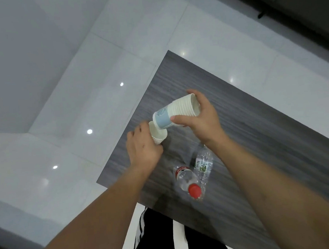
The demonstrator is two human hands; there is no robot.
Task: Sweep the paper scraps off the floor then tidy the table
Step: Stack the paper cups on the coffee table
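Above the near corner of the grey wood-grain worktop (256, 122), two stacks of paper cups are held. To the left, glossy white floor tiles (64, 130) are seen, dotted with reflected lights. The left hand (142, 147) is curled round a short white stack of cups (157, 133), which is partly hidden by its fingers. Just right of and above it, the right hand (200, 118) is wrapped round a longer nested stack (178, 112), tilted, with its blue-printed base touching the short stack and its open rims turned toward the palm. Below the right wrist, two clear plastic bottles lie on the worktop, touching: a red-capped bottle (186, 182) and, just to its right, a green-labelled bottle (203, 166), its far end covered by the wrist. Dark trousers with white stripes (159, 236) are seen under the worktop edge.
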